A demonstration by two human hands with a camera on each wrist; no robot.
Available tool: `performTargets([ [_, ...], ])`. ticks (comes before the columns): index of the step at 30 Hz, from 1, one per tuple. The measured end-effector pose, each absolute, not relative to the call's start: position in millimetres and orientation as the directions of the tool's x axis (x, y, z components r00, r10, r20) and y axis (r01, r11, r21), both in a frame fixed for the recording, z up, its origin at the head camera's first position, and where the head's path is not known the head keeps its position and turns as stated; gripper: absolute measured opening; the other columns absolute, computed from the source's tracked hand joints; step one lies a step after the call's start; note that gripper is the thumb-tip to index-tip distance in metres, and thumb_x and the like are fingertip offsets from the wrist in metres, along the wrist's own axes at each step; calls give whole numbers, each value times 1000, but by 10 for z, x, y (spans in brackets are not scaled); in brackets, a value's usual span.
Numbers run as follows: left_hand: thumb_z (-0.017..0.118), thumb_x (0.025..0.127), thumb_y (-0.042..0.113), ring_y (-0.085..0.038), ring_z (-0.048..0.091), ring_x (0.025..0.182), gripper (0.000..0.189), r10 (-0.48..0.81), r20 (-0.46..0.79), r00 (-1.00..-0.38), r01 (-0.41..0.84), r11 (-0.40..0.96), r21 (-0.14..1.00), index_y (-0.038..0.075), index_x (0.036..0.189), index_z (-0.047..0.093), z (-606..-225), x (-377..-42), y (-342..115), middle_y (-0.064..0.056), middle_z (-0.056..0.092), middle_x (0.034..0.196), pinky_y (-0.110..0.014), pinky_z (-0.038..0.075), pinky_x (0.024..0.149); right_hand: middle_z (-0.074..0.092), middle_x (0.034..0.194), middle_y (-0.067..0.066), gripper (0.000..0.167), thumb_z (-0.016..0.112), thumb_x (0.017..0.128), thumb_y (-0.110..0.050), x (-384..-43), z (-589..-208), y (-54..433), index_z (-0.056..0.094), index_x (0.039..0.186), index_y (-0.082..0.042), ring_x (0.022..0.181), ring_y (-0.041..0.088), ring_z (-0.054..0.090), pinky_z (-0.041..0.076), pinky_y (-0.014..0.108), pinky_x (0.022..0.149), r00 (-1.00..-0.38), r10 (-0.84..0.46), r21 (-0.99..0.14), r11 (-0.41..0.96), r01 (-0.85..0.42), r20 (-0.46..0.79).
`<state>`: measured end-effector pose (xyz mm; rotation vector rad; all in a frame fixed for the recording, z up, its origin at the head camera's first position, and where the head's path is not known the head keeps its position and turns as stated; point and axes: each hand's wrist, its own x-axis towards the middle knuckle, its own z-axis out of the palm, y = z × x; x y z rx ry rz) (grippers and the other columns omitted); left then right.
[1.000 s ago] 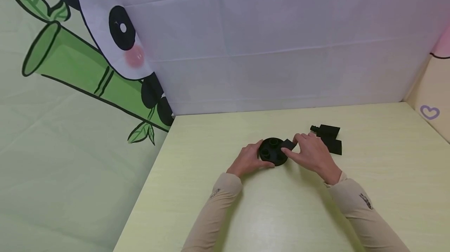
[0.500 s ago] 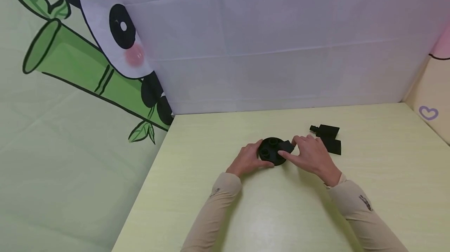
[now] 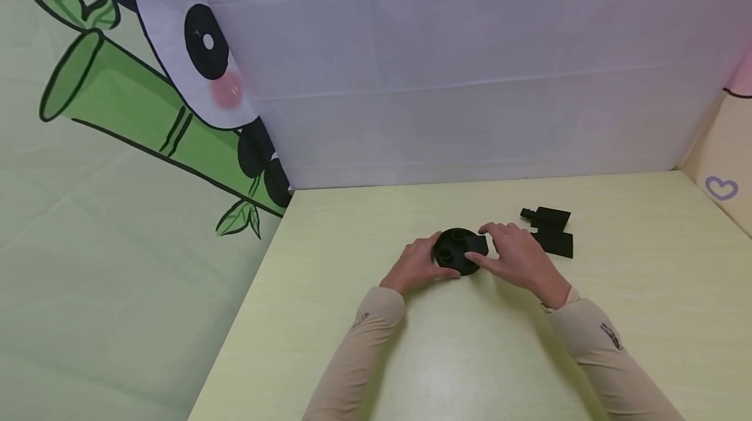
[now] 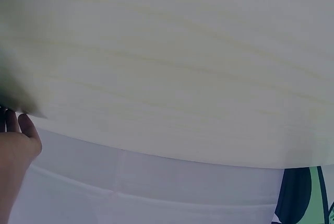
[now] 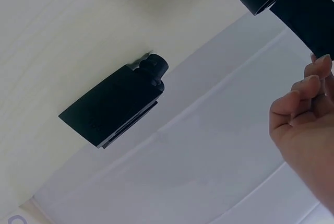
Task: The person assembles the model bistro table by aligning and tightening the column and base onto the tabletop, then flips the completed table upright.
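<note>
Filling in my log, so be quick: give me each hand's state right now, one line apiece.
Left hand: holding the round black base by its edge.
Right hand: holding a flat black piece at the base.

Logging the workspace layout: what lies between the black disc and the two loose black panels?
In the head view, the right hand lies between them, its grip on a third black panel that overlaps the black disc.
</note>
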<state>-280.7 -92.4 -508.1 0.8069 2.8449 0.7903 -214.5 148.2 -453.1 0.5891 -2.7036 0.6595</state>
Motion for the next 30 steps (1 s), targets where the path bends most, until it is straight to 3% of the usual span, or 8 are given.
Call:
performTargets([
  [3, 84, 82, 58, -26, 58, 126, 95, 511, 61, -857, 471, 730, 495, 10, 154, 46, -5076, -2809, -918, -11, 61, 138, -43, 45, 107, 61, 79, 6, 47, 76, 92, -36, -2142, -4519, 1487, 68, 118, 2, 77, 26, 55, 47, 46, 70, -865, -319, -356, 814, -459, 386],
  [7, 84, 82, 58, -26, 57, 128, 96, 506, 56, -860, 465, 735, 493, 10, 155, 45, -5071, -2812, -917, -12, 61, 139, -44, 44, 107, 67, 85, 10, 40, 76, 92, -35, -2146, -4517, 1489, 70, 111, 0, 80, 29, 57, 48, 46, 71, -862, -314, -359, 812, -461, 397],
  [10, 84, 82, 57, -27, 56, 128, 96, 505, 54, -861, 461, 733, 499, 10, 155, 45, -5074, -2813, -917, -12, 60, 139, -43, 45, 107, 71, 96, 14, 43, 77, 92, -38, -2152, -4527, 1485, 70, 112, 0, 86, 33, 60, 49, 51, 77, -864, -306, -360, 814, -455, 401],
  [17, 84, 82, 57, -26, 58, 126, 94, 519, 58, -853, 473, 721, 506, 10, 154, 47, -5078, -2813, -917, -11, 61, 138, -45, 45, 106, 70, 89, 12, 38, 76, 92, -36, -2158, -4541, 1478, 70, 107, -1, 82, 31, 58, 48, 49, 73, -853, -316, -341, 815, -468, 416],
  [22, 84, 82, 58, -25, 58, 126, 93, 517, 63, -854, 472, 716, 515, 12, 153, 48, -5071, -2805, -923, -10, 61, 137, -42, 47, 105, 72, 96, 14, 42, 76, 92, -40, -2151, -4549, 1460, 71, 107, -1, 84, 32, 60, 49, 50, 76, -853, -307, -340, 819, -463, 421],
  [30, 84, 82, 57, -26, 56, 129, 96, 518, 58, -854, 469, 716, 517, 10, 156, 44, -5072, -2797, -934, -11, 60, 141, -43, 45, 107, 72, 94, 14, 40, 76, 92, -38, -2133, -4563, 1430, 70, 105, 0, 85, 33, 60, 48, 51, 78, -857, -303, -346, 819, -459, 418],
])
